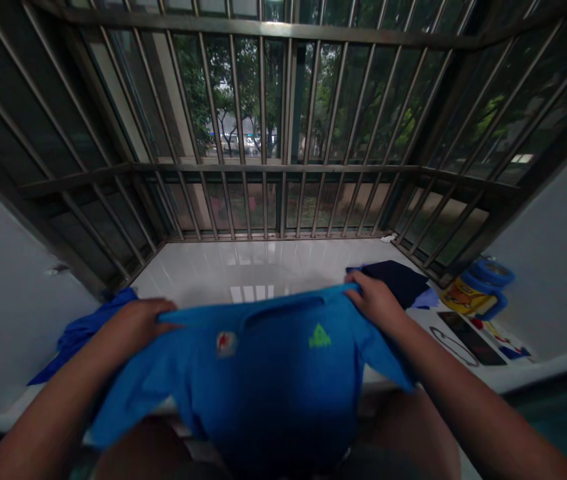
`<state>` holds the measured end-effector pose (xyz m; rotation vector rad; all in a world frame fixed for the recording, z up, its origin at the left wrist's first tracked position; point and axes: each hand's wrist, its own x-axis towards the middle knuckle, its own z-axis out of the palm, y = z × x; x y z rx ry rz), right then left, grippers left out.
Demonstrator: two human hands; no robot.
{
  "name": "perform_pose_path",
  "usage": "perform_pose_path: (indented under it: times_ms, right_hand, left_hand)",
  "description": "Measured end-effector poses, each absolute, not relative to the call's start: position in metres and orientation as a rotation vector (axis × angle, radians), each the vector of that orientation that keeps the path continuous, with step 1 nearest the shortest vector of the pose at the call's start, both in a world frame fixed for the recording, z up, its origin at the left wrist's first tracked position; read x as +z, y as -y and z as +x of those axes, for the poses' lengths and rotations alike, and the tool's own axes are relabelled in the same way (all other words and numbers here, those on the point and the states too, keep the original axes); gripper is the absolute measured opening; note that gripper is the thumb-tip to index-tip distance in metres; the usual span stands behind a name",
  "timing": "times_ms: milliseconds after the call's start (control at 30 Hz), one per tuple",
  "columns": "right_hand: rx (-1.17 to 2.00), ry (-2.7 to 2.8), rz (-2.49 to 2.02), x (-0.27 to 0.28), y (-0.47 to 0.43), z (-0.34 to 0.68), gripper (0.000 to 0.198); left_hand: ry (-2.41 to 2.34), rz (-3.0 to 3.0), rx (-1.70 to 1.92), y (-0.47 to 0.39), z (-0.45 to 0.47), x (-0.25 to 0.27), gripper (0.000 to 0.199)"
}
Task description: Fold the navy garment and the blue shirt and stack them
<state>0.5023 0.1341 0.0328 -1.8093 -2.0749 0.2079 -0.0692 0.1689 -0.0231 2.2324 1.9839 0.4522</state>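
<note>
A blue T-shirt (283,387) is stretched between my two hands, its collar edge uppermost and its body hanging down over my legs. On its chest are a small red-and-white badge and a green logo. My left hand (148,319) pinches one shoulder; my right hand (366,297) grips the other. Both short sleeves droop outward below my hands. The shirt's lower hem is hidden in shadow.
A white glossy sill (273,263) lies ahead, bounded by metal window bars (283,170). Rumpled blue cloth (88,337) is at the left. Dark folded clothing (398,280), a yellow-and-blue container (473,290) and a dark flat device (470,337) with a cable sit at the right.
</note>
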Motion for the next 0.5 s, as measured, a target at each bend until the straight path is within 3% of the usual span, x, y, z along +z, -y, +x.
perform_pose_path:
  times_ms: [67, 167, 333, 500]
  right_hand:
    - [-0.070, 2.080, -1.978, 0.054, -0.201, 0.475, 0.032]
    - [-0.148, 1.999, -2.096, 0.044, -0.256, 0.437, 0.046]
    - [-0.011, 2.119, -2.072, -0.047, -0.240, 0.400, 0.056]
    - [0.138, 2.180, -2.109, -0.130, -0.188, 0.411, 0.060]
  left_hand:
    - [-1.961, 2.387, 0.283, -0.221, -0.042, 0.010, 0.031]
    - [-2.095, 2.407, 0.317, -0.270, 0.012, 0.014, 0.044]
    - [-1.934, 2.384, 0.328, -0.258, 0.073, -0.078, 0.040]
    - [-2.030, 2.191, 0.383, -0.216, 0.054, -0.155, 0.046]
